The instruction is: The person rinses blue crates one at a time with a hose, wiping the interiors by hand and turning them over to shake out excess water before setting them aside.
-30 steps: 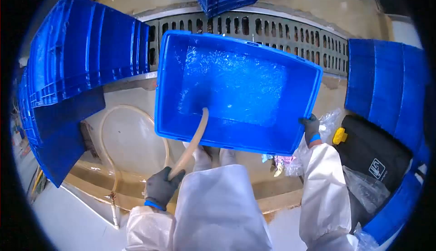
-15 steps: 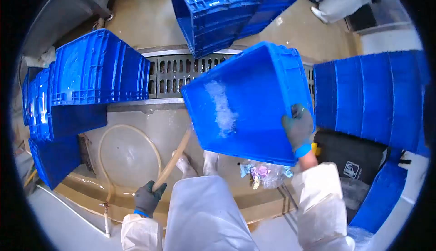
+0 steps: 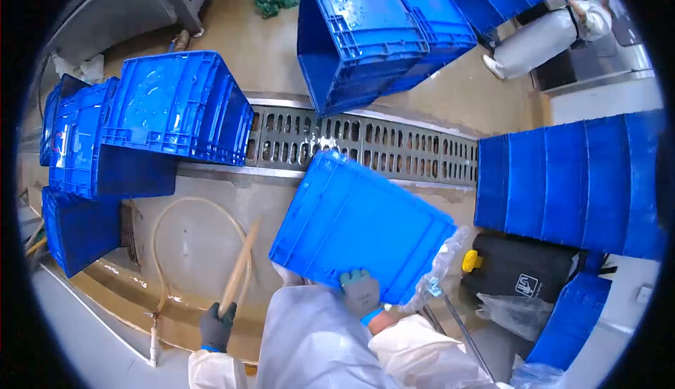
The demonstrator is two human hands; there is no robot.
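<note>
We hold a big blue crate (image 3: pixel 362 227) in front of us, low and near the middle. It is tipped so its flat bottom faces up at us, and we cannot see inside it. Our right hand (image 3: pixel 361 292), in a grey glove, is closed on the crate's near edge. The far corner of the crate reaches over the metal drain grate (image 3: pixel 394 151) that runs across the floor.

Our left hand (image 3: pixel 215 326), in a dark glove, is wrapped tight around a tan hose (image 3: pixel 238 273). The hose goes up from the hand, and more of it lies in a loop on the wet floor (image 3: pixel 200 238). The crate and the hose are apart, with bare wet floor between them.

Just to the right of the crate's edge is some clear plastic wrap (image 3: pixel 443 266), and next to that a black jug (image 3: pixel 520 269) with a yellow cap (image 3: pixel 470 261). These sit close, so there is little room on that side.

On the left, blue crates (image 3: pixel 140 122) are stacked and tipped. Past the grate more blue crates (image 3: pixel 373 30) lie on their sides. A tall row of blue crates (image 3: pixel 569 185) stands on the right. The most open floor is between the left stack and our crate. Far off at the top right another person in white (image 3: pixel 541 37) bends over.
</note>
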